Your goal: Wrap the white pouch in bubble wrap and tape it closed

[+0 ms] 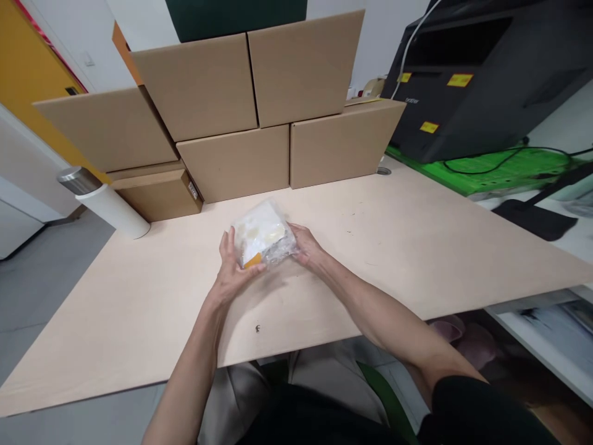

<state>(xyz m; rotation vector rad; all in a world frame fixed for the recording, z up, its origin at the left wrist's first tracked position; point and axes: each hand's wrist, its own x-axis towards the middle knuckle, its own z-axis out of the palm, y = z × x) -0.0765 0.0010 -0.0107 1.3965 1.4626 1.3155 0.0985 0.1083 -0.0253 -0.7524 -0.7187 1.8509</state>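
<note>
A white package in clear plastic wrap (260, 230), with pale yellowish patches and an orange corner, is held tilted over the middle of the table. Around its left and near edges my left hand (231, 266) is closed, the thumb along the near side. My right hand (304, 244) grips the right end, where the plastic is crumpled; part of its fingers is hidden behind the package. What lies inside the wrap I cannot make out.
Cardboard boxes (234, 164) are stacked along the table's back edge. A white bottle with a steel cap (113, 207) stands at the left. At the right, a dark printer (463, 93) sits on a green surface (514, 176). The wooden table (398, 247) ends close to my lap.
</note>
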